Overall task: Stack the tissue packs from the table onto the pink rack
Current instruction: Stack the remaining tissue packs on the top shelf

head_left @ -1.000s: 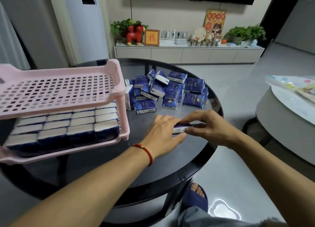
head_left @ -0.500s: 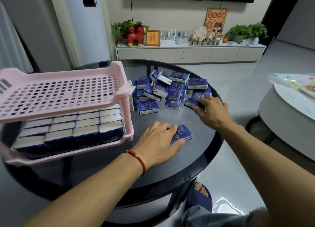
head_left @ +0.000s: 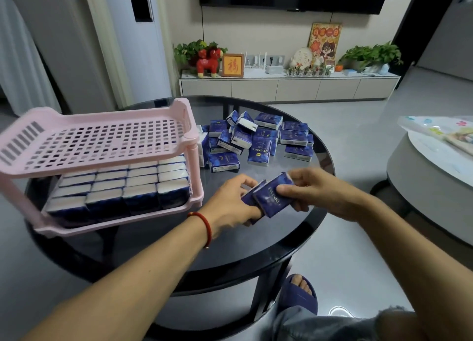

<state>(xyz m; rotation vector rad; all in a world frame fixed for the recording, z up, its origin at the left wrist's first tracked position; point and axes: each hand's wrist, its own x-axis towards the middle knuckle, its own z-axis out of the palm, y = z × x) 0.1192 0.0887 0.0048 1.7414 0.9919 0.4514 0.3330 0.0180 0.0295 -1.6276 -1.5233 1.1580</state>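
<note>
Two blue tissue packs held together above table, loose blue pile behind, pink rack lower tier filled

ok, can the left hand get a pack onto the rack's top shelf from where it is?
Probably yes. The left hand grips a tissue pack just right of the pink rack; the top shelf shows bare and open from above, nothing between.

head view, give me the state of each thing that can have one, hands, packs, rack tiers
left hand: grips one tissue pack
right hand: grips second pack
two held packs: side by side, raised above the table
loose packs: jumbled pile on the table
pink rack top tier: bare, holds no packs
pink rack bottom tier: filled with rows of packs
round table: bears rack and pile
</note>
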